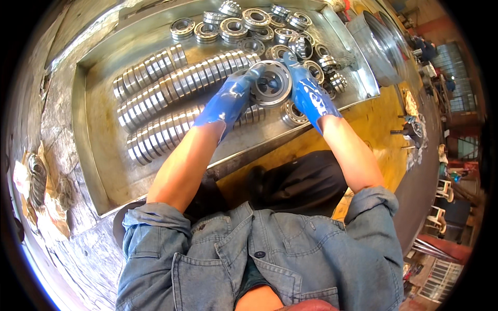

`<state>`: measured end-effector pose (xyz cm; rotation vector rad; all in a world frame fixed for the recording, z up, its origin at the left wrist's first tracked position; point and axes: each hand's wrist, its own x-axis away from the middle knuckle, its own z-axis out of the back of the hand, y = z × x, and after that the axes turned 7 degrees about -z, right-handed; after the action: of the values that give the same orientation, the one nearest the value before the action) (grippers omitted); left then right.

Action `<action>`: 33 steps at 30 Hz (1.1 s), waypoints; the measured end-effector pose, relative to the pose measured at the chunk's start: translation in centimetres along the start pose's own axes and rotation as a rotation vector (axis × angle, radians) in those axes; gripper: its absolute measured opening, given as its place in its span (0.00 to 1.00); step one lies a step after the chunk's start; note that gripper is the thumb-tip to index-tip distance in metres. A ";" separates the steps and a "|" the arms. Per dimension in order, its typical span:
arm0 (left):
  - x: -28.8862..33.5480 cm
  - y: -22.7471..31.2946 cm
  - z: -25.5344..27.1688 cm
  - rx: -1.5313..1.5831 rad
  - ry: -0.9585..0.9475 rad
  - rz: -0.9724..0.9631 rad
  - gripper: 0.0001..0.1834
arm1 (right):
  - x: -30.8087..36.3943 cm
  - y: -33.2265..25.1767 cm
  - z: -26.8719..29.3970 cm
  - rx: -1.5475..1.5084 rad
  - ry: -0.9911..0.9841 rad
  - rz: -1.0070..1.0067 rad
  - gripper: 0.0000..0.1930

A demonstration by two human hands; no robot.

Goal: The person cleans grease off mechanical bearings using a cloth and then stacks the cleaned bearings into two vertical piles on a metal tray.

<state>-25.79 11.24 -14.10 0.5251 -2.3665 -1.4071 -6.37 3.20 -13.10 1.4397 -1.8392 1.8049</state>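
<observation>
Both my hands wear blue rubber gloves and hold one steel ball bearing ring (280, 98) between them, above a shallow metal tray (98, 181). My left hand (231, 96) grips its left side, fingers closed along the rim. On the opposite side my right hand (308, 93) presses against the rim, its fingertips reaching past the top. The ring's open face is turned toward me, with dark shapes visible through its bore. Beneath and left of my hands lie long rows of shiny bearings on edge (181, 80). Loose bearings (233, 28) crowd the tray's far side.
More loose bearings (314, 71) sit right of my hands, inside the tray's right wall (353, 52). Beyond that wall stands a large metal drum-like ring (371, 49). A wrapped coil-like part (36, 179) lies at far left. Yellow floor (363, 137) shows at right.
</observation>
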 end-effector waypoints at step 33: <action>-7.1 -5.8 0.7 0.790 0.220 0.176 0.30 | 2.4 -0.6 1.8 0.840 -0.343 0.557 0.40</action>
<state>-19.13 12.56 -20.20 0.5961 -2.6289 -0.2740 -6.31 0.64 -11.46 1.6516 -1.8363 3.0341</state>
